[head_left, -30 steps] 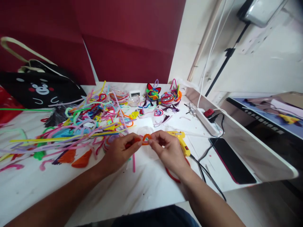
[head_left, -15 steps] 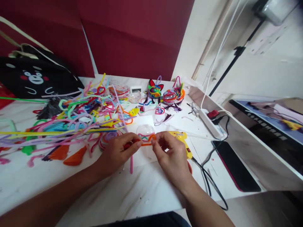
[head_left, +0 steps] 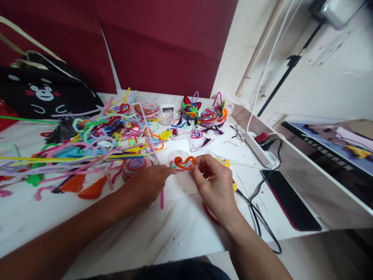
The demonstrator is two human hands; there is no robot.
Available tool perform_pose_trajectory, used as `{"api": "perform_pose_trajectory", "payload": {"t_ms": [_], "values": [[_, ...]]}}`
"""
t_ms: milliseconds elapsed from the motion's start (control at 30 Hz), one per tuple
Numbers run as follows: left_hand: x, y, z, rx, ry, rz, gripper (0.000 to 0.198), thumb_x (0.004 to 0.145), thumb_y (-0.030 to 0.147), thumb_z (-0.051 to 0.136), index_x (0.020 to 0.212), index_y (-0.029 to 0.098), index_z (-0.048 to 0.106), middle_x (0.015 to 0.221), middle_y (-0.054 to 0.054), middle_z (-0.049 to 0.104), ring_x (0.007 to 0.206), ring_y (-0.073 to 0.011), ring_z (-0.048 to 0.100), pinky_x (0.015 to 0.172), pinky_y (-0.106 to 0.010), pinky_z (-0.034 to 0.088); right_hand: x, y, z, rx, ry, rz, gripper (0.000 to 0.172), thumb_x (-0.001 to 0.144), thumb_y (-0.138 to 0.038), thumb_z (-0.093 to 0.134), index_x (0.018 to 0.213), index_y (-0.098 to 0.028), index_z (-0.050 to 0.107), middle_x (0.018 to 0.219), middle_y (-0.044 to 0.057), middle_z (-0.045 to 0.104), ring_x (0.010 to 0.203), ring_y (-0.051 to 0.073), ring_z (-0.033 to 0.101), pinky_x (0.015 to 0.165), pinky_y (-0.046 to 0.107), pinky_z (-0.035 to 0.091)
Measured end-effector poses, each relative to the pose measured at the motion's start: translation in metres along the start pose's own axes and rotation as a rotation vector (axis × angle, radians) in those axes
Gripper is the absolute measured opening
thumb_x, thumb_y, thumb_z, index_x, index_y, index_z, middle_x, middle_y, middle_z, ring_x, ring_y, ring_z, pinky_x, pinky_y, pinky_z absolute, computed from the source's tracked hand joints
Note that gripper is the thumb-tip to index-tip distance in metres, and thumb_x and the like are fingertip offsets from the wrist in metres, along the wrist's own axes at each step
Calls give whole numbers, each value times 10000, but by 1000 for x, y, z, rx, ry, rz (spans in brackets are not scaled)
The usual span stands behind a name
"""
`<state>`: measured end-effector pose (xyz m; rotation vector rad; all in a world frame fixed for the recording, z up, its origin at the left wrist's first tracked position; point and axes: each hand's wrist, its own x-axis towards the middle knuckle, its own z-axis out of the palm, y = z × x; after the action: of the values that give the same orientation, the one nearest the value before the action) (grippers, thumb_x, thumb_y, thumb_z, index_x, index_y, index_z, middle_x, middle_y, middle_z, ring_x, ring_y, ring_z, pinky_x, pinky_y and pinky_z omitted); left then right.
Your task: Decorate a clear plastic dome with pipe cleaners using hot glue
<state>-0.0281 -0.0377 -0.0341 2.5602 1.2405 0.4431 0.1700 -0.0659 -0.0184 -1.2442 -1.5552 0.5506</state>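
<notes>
An orange pipe cleaner point(head_left: 184, 162), bent into a wavy curl, is pinched at its right end by my right hand point(head_left: 214, 185). My left hand point(head_left: 147, 184) is closed beside its left end, fingertips at the wire. Just behind the curl lies a clear plastic half-dome point(head_left: 178, 157) on a white sheet. A pink pipe cleaner point(head_left: 162, 197) sticks out from under my left hand. The yellow glue gun point(head_left: 227, 165) is mostly hidden behind my right hand.
A big heap of coloured pipe cleaners point(head_left: 96, 144) covers the left of the white table point(head_left: 175, 233). Finished wire-wrapped balls point(head_left: 190, 111) stand at the back. A power strip point(head_left: 258, 147), black cables and a phone point(head_left: 290, 202) lie right; a black bag point(head_left: 43, 95) sits back left.
The orange pipe cleaner went from a small loop to a longer wavy curl and dropped toward the dome. Both hands moved slightly forward; the view shifted.
</notes>
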Motion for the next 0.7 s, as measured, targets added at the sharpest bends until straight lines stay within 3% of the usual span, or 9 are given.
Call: {"api": "perform_pose_trajectory", "payload": {"t_ms": [100,167,233,467,700], "values": [[3,2,-4,36,153,31,345,928,207,360,1053,152,677,1045,-137,719,971,-281,653,881,-436,496,0,-1,-1,65,-39,43,45,853,-202,601,817,-190,626,651,-38,585,551,99,519,518,217,392],[3,6,-10,-54,308,-11,332,965,293,374,1053,157,664,1030,-117,715,953,-254,652,862,-383,498,-1,-2,-1,71,-58,43,43,851,-192,600,821,-189,630,669,-30,598,567,102,528,534,219,405],[3,11,-15,-172,391,-56,313,969,367,432,1085,177,652,1005,-82,711,914,-216,651,813,-315,501,-2,-4,0,46,-80,11,49,849,-178,598,819,-188,635,686,-23,609,583,104,532,552,221,413],[3,15,-17,-278,352,2,193,908,308,568,815,187,686,789,-18,680,729,-152,620,692,-260,463,-4,-5,1,-21,-85,-88,73,860,-162,594,801,-189,627,703,-20,621,597,103,535,569,226,415],[6,15,-16,-573,185,-191,276,874,429,589,824,178,693,591,27,589,511,-111,528,473,-207,391,-3,-2,2,129,-50,24,42,864,-212,611,842,-191,639,711,-13,626,608,111,543,569,238,431]]}}
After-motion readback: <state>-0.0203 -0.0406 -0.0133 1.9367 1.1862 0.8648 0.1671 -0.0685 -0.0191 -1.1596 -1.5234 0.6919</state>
